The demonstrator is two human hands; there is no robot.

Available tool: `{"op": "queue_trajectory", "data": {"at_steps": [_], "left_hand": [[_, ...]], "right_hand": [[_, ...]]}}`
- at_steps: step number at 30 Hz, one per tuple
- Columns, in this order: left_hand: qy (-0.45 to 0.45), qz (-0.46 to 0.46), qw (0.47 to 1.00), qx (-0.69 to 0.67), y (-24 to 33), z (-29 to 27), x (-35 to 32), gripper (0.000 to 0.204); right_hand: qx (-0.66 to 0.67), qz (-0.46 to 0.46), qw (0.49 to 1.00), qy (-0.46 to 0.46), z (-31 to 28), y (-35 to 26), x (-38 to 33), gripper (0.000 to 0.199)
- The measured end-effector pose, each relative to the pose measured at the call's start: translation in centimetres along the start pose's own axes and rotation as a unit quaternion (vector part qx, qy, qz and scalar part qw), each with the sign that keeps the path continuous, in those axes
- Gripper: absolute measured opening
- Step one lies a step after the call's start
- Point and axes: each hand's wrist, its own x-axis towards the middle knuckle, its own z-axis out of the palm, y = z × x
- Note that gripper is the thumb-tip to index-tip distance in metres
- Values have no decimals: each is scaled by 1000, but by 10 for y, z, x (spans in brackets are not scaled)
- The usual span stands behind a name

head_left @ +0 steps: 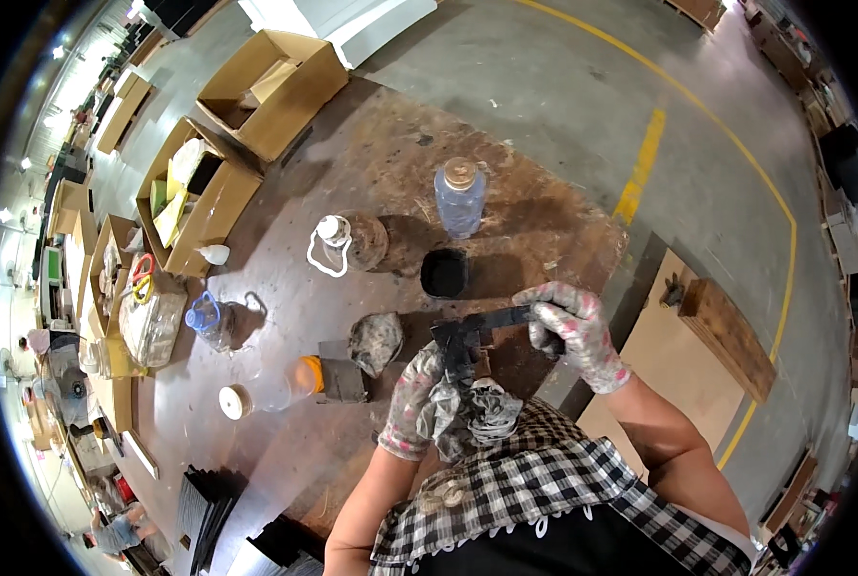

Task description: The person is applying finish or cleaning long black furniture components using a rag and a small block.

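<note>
Both my hands wear white work gloves with pink and grey stains. My left hand (415,401) is closed round the wide end of a black flat piece (459,346), with a crumpled grey rag (469,420) bunched beside and under it. From this piece a narrow black arm runs to my right hand (575,334), whose fingers pinch its far end. Just beyond stands a black square cup (444,275); its contents are too dark to make out. A wadded grey cloth (375,344) lies to the left, near a dark block (343,372).
On the brown worktable (534,197) stand a corked clear bottle (460,197), a white-capped bottle (352,240) and a blue-capped bottle (210,322). A clear bottle (280,384) lies sideways. Cardboard boxes (273,91) line the left edge. Black sheets (208,514) sit lower left; a wooden block (726,336) is right.
</note>
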Motion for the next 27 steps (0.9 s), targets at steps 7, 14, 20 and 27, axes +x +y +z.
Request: {"op": "queue_trajectory", "data": {"at_steps": [7,14,20,27], "left_hand": [[-28,-50,988,-146,2,4,-1,44],[89,11,996,13,10,7,0,39],[90,58,980,170,21,17,1,32],[125,6,992,3,16,18,0,30]], "right_hand": [[1,2,1000,-14,-1,8,9,23],[-49,-107,990,-76,-2,7,-5,20],[-284,-389,862,-157,-7,12,-1,19],[-300,-409,855,-108,1,24,7,18]]}}
